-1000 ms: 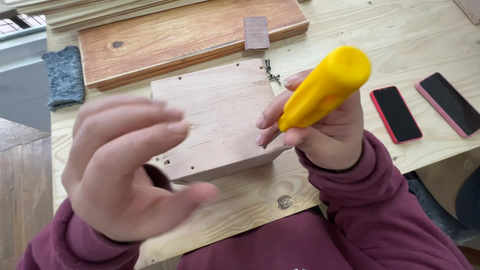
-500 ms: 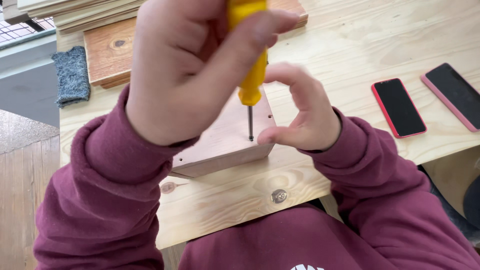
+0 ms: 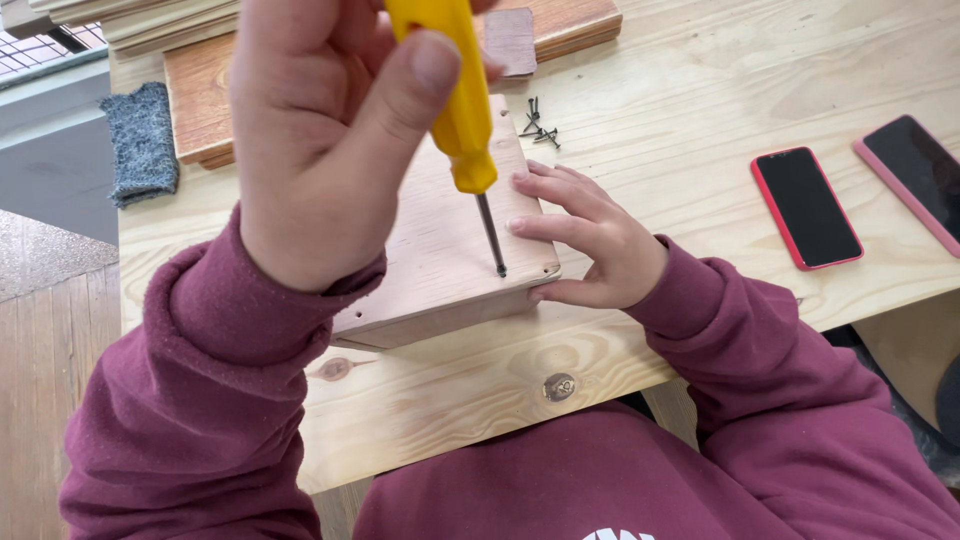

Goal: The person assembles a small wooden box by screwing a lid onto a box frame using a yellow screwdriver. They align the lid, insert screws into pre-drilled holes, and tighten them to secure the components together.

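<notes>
Pressing the driver tip into the block's near corner.
Since half a second before, the right hand (image 3: 600,245) had been laid flat, released, against the block (image 3: 450,250) on the tabletop (image 3: 700,80); the left hand (image 3: 330,150) was clenched on the yellow screwdriver (image 3: 465,130). No packages or labels were seen; two phones (image 3: 805,205) lay to the right.

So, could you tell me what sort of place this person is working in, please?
Probably a home or hobby woodworking spot: a bare pine worktable, stacked planks at the far edge, loose screws, and a yellow screwdriver in the left hand on a wooden block.
</notes>
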